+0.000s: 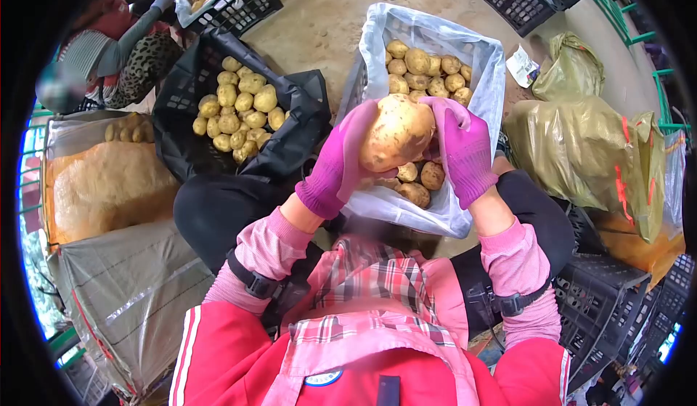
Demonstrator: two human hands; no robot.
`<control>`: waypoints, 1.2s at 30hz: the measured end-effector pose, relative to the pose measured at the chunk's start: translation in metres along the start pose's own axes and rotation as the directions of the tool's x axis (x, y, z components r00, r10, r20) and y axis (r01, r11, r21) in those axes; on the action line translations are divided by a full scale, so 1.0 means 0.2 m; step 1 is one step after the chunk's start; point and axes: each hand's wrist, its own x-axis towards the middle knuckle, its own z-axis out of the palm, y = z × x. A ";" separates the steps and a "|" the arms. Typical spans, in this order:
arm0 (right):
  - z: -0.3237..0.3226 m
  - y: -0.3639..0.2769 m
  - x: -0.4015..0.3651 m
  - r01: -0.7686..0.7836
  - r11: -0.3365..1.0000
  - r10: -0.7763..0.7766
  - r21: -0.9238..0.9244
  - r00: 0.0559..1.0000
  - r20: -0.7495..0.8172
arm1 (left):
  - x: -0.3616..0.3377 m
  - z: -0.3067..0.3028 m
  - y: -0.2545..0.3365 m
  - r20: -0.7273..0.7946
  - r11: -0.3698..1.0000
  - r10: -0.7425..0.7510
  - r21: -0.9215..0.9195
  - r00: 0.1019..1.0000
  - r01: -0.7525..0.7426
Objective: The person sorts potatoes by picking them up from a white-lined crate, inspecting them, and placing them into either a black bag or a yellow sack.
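A large pale-yellow potato [397,134] with brown specks is held up close to the camera between both hands. My left hand [340,160], in a magenta glove, is closed against its left side. On the right side, my right hand [461,144] grips it in a matching glove, with the fingers partly hidden behind the potato. Below them stands a crate lined with a white plastic sheet [488,65]. Several smaller potatoes [428,72] lie in it, at the far end and at the near end under my hands.
Left of the lined crate, a crate with black lining [178,104] holds several potatoes [243,108]. Another person [109,57] works at a crate [243,6] at the upper left. Filled sacks [581,144] stand at the right, wrapped bundles [109,188] at the left.
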 end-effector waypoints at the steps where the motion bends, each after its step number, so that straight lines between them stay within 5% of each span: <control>1: 0.02 0.01 0.01 0.129 0.992 -0.129 -0.007 0.992 -0.004 | 0.00 0.00 -0.04 0.006 0.991 -0.111 -0.072 0.994 0.111; 4: 0.10 0.03 0.01 0.510 0.855 -0.510 -0.089 0.860 0.026 | 0.00 0.00 -0.06 0.055 0.854 -0.383 -0.359 0.922 0.376; 7: 0.15 -0.02 -0.04 0.593 0.699 -0.613 -0.400 0.785 0.094 | -0.03 0.07 0.05 0.086 0.691 -0.443 -0.602 0.892 0.401; 9: 0.14 -0.02 -0.01 0.511 0.773 -0.516 -0.377 0.851 0.094 | -0.06 0.12 0.05 -0.021 0.849 -0.362 -0.419 0.932 0.321; 10: 0.14 0.00 0.01 0.482 0.804 -0.486 -0.350 0.870 0.081 | -0.07 0.15 0.02 -0.090 0.965 -0.234 -0.143 0.968 0.220; 12: 0.14 0.01 0.03 0.428 0.863 -0.441 -0.268 0.897 0.013 | -0.06 0.18 0.01 -0.118 0.976 -0.216 -0.052 0.969 0.211; 14: 0.13 -0.03 0.03 0.391 0.876 -0.412 -0.284 0.911 -0.016 | -0.01 0.17 0.13 -0.041 0.813 -0.456 -0.426 0.889 0.397; 17: 0.07 0.02 0.09 0.281 0.956 -0.288 -0.085 0.953 -0.089 | -0.02 0.12 0.21 0.157 0.524 -0.541 -0.705 0.826 0.477; 19: 0.02 -0.04 0.09 0.205 0.969 -0.193 0.137 0.977 -0.096 | -0.02 0.10 0.18 0.161 0.583 -0.488 -0.671 0.858 0.458; 23: -0.02 -0.05 0.04 0.318 0.947 -0.307 -0.040 0.937 0.166 | -0.01 0.11 -0.01 -0.081 0.882 -0.335 -0.377 0.939 0.283; 24: -0.01 -0.14 -0.01 -0.010 0.999 -0.003 0.052 0.968 0.249 | -0.01 0.11 0.01 -0.129 0.909 -0.300 -0.341 0.945 0.242; 27: 0.01 -0.17 -0.03 -0.178 0.967 0.113 0.182 0.940 0.321 | 0.02 0.09 0.14 -0.231 0.959 -0.199 -0.248 0.952 0.140; 31: -0.06 -0.14 0.01 -0.100 0.994 0.076 0.042 0.918 0.390 | 0.05 0.11 0.13 -0.299 0.979 -0.148 -0.180 0.943 0.096; 34: -0.05 -0.12 0.01 0.035 0.999 -0.044 0.031 0.939 0.342 | 0.05 0.12 0.16 -0.315 0.983 -0.122 -0.169 0.941 0.070; 36: -0.05 -0.06 0.03 0.210 0.969 -0.163 -0.133 0.941 0.298 | 0.06 0.11 0.15 -0.281 0.982 -0.145 -0.158 0.949 0.103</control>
